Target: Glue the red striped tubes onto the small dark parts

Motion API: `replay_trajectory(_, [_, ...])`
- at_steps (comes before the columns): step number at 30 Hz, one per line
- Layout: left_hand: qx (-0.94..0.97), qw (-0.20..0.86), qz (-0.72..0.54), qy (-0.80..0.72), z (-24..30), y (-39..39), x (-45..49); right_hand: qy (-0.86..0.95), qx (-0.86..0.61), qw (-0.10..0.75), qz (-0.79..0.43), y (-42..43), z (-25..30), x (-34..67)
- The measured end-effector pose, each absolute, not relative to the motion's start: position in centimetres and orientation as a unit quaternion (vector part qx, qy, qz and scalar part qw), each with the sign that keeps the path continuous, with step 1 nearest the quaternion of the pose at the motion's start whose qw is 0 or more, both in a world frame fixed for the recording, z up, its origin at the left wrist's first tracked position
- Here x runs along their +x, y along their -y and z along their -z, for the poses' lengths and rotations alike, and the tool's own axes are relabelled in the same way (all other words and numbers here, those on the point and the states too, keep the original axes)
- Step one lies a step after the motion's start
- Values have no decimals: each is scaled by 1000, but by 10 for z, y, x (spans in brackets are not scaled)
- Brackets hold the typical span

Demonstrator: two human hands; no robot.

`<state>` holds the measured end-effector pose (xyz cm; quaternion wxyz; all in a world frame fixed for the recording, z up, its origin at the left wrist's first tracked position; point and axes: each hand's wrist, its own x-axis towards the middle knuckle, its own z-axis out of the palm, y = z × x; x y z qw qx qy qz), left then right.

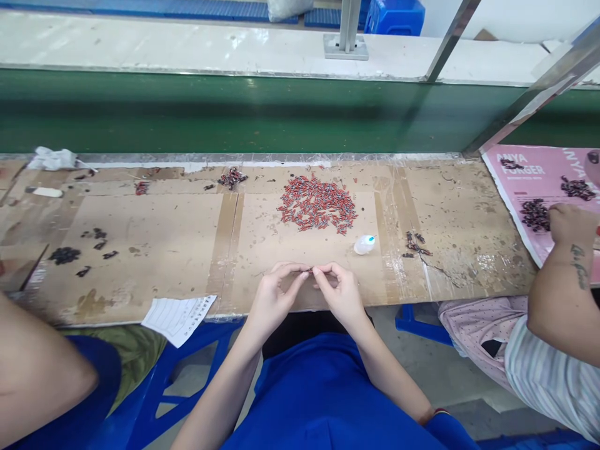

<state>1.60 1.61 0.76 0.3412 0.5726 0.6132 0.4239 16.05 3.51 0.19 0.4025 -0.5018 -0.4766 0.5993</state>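
Observation:
My left hand [275, 292] and my right hand [340, 289] meet over the near edge of the cardboard-covered table [164, 237]. Thumbs and forefingers of both pinch one tiny dark part [310, 270] between them, too small to name. A pile of small red and grey parts [317, 205] lies just beyond my hands. A small clear bottle with a blue tip [364, 244] lies on its side to the right of them.
Dark parts lie in small heaps at the left [64, 255], the back [232, 177] and the right [414, 244]. A paper sheet [177, 317] hangs over the front edge. A co-worker's arm [565, 275] rests on a pink sheet [529, 181] at right; another person's arm [37, 369] is at left. A green conveyor [234, 112] runs behind.

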Motion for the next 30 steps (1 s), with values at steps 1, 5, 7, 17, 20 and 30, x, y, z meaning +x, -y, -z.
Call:
replay_trajectory(1, [567,350,-424,-614,-8,-16,16,480,-505,400,-595,-35,-2,161])
replay_trajectory(5, [548,370,-424,-619,-7,-16,17,495,-517,396,-575,-33,-4,163])
replay_trajectory(7, [543,377,-424,-619,-7,-16,18,501,-521,394,-568,-33,-5,163])
replay_trajectory(17, [547,387,-402,-624,-10,-16,28,525,-491,398,-570,-34,0,171])
replay_trajectory(20, [549,388,-412,-615,-11,-17,35,570,-496,404,-515,-31,1,173])
replay_trajectory(30, [598,224,-419,-645,-15,-38,-5,626,-607,442,-211,-34,5,246])
